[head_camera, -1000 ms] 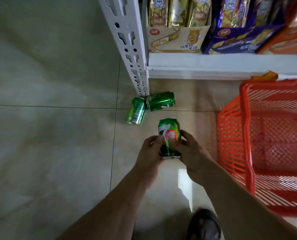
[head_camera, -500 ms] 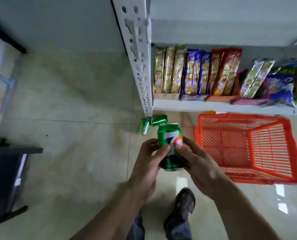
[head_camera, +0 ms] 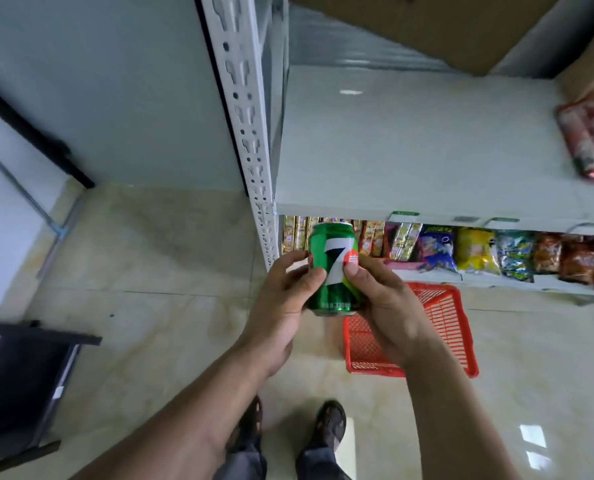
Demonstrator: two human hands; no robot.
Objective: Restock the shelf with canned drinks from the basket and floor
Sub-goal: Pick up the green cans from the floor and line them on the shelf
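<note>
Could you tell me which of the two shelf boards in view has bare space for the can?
The upper shelf board: its white surface is mostly bare, with red packets only at its right end. The lower shelf board is lined with snack bags.

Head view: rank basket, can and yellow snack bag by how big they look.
1. Basket, partly hidden by the right hand.
2. Can, but it is nearest the camera.
3. Yellow snack bag.
</note>
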